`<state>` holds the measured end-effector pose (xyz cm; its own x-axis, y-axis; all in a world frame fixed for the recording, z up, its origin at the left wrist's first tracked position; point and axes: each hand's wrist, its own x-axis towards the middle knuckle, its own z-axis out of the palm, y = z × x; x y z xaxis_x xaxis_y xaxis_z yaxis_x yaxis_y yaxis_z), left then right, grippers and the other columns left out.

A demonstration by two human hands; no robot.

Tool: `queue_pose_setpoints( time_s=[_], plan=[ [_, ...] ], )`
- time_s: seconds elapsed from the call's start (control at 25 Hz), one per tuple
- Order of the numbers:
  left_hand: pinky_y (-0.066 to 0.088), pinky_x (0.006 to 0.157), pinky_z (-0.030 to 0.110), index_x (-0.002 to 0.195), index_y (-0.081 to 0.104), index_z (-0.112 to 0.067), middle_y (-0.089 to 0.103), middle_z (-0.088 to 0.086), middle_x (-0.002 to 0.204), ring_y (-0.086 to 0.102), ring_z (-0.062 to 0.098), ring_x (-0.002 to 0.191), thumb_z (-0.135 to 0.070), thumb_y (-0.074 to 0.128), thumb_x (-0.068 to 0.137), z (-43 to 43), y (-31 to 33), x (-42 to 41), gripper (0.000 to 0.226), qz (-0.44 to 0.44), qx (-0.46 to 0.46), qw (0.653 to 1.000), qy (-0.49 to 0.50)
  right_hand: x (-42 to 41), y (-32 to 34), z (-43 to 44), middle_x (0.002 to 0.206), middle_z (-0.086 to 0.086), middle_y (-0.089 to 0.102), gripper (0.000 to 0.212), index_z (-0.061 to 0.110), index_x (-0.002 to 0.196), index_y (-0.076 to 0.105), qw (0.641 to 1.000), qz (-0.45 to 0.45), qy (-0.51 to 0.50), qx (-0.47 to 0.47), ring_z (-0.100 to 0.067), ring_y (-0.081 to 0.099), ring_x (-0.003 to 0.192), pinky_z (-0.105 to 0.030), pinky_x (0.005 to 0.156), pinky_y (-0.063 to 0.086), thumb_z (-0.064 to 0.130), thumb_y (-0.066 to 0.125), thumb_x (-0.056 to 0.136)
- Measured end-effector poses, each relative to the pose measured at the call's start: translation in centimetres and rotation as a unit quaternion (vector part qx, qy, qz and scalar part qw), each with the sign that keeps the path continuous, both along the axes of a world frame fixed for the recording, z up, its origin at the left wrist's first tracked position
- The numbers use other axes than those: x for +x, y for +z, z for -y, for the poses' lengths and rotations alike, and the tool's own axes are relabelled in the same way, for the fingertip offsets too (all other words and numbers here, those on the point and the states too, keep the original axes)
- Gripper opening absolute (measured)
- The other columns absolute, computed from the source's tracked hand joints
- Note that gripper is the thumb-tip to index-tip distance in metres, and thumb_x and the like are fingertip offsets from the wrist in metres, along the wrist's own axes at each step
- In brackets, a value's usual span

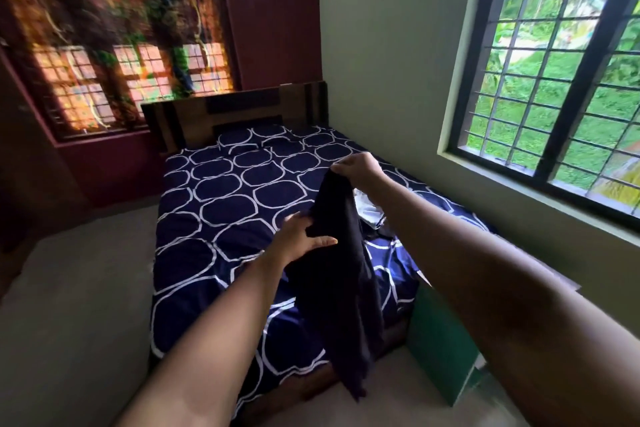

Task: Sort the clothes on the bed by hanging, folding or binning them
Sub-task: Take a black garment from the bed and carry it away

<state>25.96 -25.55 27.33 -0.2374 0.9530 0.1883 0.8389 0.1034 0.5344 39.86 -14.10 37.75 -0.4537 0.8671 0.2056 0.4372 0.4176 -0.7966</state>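
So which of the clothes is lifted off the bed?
The black garment, hanging from the right hand and left hand; the pale garment lies on the bed.

A barred window (pixel 554 80) in the pale green wall (pixel 381 45) looks out on greenery. A patterned curtain (pixel 121 45) glows beside a maroon wall (pixel 273 10). The floor (pixel 76 288) is grey.

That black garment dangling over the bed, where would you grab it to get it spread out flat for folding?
Probably along its top edge, coming in from the left. The black garment hangs as a long bunched strip from the right hand pinching its top, while the left hand grips lower on its left side. A second high hold would open it out.
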Motion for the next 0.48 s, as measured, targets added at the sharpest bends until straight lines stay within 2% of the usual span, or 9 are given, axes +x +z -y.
queue_pose_setpoints(
  time_s=[0.08,0.16,0.24,0.32,0.4,0.48],
  plan=[
    [0.031,0.111,0.042,0.126,0.061,-0.025,0.053,-0.005,0.134,0.040,0.021,0.132,-0.051,0.073,0.076,-0.2,0.6,0.5,0.058,-0.044,0.048,0.997,0.048,1.0,0.4,0.6,0.057,0.001,0.050,0.016,0.015,0.086,0.073,0.999,-0.014,-0.029,0.000,-0.008,0.040,0.048,-0.022,0.047,0.036,0.030,0.069,0.085],
    [0.013,0.116,0.049,0.125,0.061,-0.031,0.048,-0.015,0.138,0.024,0.017,0.141,-0.053,0.069,0.078,-0.2,2.2,0.9,0.052,-0.048,0.039,0.995,0.074,2.5,0.8,0.9,0.053,0.003,0.046,0.017,0.017,0.081,0.069,0.999,0.004,-0.053,0.011,-0.011,0.042,0.047,-0.021,0.045,0.038,0.033,0.067,0.086],
    [-0.003,0.117,0.049,0.130,0.054,-0.030,0.055,-0.015,0.132,0.009,0.011,0.144,-0.052,0.069,0.078,-0.6,4.2,1.2,0.059,0.045,0.032,0.993,0.104,3.9,0.4,0.8,0.063,-0.001,0.056,0.022,0.016,0.082,0.067,0.994,0.067,-0.067,0.045,-0.018,0.054,0.063,-0.024,0.061,0.046,0.038,0.065,0.087],
    [-0.007,0.116,0.051,0.136,0.047,-0.028,0.059,-0.008,0.131,0.003,0.008,0.146,-0.052,0.069,0.078,-1.3,5.8,1.6,0.067,0.130,0.053,0.981,0.132,4.7,-1.1,0.9,0.090,-0.005,0.067,0.025,0.017,0.094,0.068,0.989,0.097,-0.090,0.070,-0.024,0.060,0.089,-0.033,0.080,0.048,0.040,0.063,0.087],
    [-0.011,0.115,0.053,0.138,0.046,-0.028,0.050,-0.001,0.142,0.001,0.011,0.147,-0.054,0.069,0.077,-2.1,6.6,2.2,0.071,0.165,0.057,0.973,0.149,5.1,-3.1,2.0,0.106,-0.006,0.068,0.031,0.018,0.101,0.067,0.984,0.065,-0.101,0.130,-0.028,0.059,0.103,-0.038,0.088,0.046,0.044,0.055,0.090],
    [-0.010,0.115,0.051,0.137,0.048,-0.028,0.035,0.007,0.150,0.007,0.020,0.147,-0.055,0.069,0.077,-2.6,6.8,2.9,0.069,0.189,0.053,0.965,0.172,5.8,-5.2,3.4,0.105,-0.006,0.067,0.049,0.016,0.100,0.064,0.965,0.024,-0.085,0.246,-0.030,0.058,0.103,-0.040,0.089,0.046,0.058,0.041,0.091]
  ],
)
